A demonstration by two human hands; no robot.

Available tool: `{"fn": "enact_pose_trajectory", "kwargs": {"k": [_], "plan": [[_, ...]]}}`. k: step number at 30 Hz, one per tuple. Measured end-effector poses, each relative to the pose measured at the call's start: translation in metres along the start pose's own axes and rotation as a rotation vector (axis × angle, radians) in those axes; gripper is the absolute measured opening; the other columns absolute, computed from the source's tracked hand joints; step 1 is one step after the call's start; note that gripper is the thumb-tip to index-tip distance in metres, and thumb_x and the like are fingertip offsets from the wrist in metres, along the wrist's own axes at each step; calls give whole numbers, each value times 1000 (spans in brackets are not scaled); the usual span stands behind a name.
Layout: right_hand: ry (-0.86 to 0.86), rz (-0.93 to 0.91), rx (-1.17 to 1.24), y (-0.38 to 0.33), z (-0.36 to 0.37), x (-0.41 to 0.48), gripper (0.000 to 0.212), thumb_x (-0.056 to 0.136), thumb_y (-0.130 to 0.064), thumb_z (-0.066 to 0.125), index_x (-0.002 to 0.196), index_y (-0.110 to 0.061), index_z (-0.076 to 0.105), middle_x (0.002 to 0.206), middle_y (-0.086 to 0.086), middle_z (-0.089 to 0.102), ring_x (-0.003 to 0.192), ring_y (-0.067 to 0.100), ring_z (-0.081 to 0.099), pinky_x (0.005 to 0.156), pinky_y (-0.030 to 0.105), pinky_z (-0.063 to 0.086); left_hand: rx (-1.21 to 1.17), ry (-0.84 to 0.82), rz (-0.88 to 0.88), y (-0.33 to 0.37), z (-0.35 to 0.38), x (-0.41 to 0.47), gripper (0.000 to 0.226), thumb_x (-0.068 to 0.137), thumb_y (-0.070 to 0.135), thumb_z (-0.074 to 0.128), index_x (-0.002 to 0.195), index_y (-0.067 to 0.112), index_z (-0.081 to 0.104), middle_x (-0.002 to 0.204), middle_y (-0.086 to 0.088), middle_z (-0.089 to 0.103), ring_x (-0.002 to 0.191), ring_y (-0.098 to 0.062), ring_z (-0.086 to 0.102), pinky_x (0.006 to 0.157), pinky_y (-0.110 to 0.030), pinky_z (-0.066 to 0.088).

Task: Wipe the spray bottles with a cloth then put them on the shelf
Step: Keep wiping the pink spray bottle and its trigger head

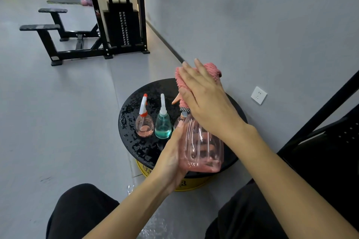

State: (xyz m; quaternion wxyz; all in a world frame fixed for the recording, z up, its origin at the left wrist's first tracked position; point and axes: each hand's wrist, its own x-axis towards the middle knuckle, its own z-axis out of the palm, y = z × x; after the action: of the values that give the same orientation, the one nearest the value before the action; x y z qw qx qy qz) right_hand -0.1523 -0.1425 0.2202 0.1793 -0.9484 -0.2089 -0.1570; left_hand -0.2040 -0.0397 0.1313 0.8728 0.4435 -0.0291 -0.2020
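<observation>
Presently the large pink bottle [202, 145] is held above the near edge of the black worktop [134, 103]; the left hand [172, 159] has its grip curled round the bottle's body, while the right hand [206, 101], fingers straight, presses the pink cloth [210, 69] over the spray head. Thin-walled and nearly empty (so I judge), it should be light, slick and easily dented; the ribbed body is the safest hold; a small pink bottle [144, 124] and a teal bottle [163, 126] stand on the worktop's left part.
</observation>
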Motion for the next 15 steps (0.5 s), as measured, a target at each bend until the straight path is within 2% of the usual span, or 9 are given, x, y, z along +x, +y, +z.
{"fn": "enact_pose_trajectory", "kwargs": {"k": [2, 4, 6, 8, 10, 15], "plan": [[-84, 33, -51, -2, -3, -3, 52, 106, -36, 23, 155, -22, 11, 163, -9, 4, 149, 7, -11, 119, 49, -5, -22, 3, -9, -1, 1, -1, 53, 90, 56, 39, 124, 24, 64, 110, -9, 73, 96, -28, 71, 80, -49, 60], [-97, 40, -56, -4, -4, -5, 53, 106, -37, 21, 155, -23, 9, 163, -10, 1, 148, 6, -12, 117, 45, -8, -24, -17, -30, -3, 2, -3, 56, 88, 59, 44, 126, 23, 64, 113, -11, 73, 99, -29, 71, 79, -45, 60], [-102, 62, -38, -3, -4, -4, 52, 106, -37, 20, 155, -23, 11, 163, -11, 3, 148, 5, -11, 117, 44, -8, -18, -56, -17, -3, 1, -3, 68, 77, 66, 63, 129, 22, 62, 113, -10, 73, 100, -28, 72, 76, -42, 59], [-126, 104, -1, 0, -6, -2, 52, 106, -36, 21, 155, -24, 12, 163, -12, 3, 148, 4, -9, 118, 45, -5, 14, -128, 22, -4, -2, -2, 85, 61, 60, 83, 133, 22, 58, 118, -9, 71, 103, -27, 71, 78, -44, 59], [-167, 127, 35, 3, -9, -1, 52, 105, -37, 21, 155, -25, 11, 162, -13, 3, 148, 3, -8, 119, 47, -2, 47, -202, 38, -5, -6, -2, 96, 56, 51, 90, 138, 21, 51, 127, -12, 65, 109, -30, 66, 85, -50, 57], [-303, 19, -13, 1, -16, -11, 52, 105, -40, 17, 155, -28, 6, 162, -16, -4, 147, 0, -12, 121, 48, -7, 16, -226, 48, -2, -11, -1, 79, 55, 42, 93, 124, 17, 63, 119, -12, 69, 105, -30, 69, 82, -45, 59]]}}
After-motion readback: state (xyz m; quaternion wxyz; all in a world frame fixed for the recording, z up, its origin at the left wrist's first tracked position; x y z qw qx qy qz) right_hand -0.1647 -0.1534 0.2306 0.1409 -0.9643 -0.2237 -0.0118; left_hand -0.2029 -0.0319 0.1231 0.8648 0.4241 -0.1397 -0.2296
